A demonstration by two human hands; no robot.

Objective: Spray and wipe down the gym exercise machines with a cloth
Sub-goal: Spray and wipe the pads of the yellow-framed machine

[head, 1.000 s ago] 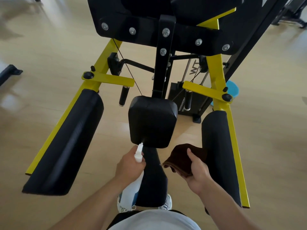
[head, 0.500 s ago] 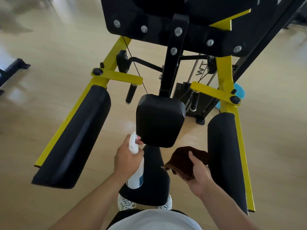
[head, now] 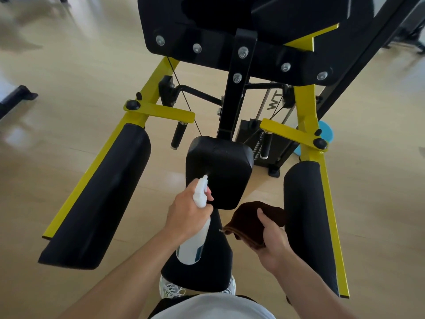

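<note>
Open floor flanks the centre pad; before it, left hand grips spray bottle, right hand pinches brown cloth.

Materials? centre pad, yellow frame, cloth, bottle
Centre pad: black vinyl-like cover, matte with faint sheen, probably over foam. Yellow frame: metal by the look, glossy painted, square tubing. Cloth: brown fuzzy fabric, likely microfibre, folds limply. Bottle: white translucent plastic, smooth.
</note>
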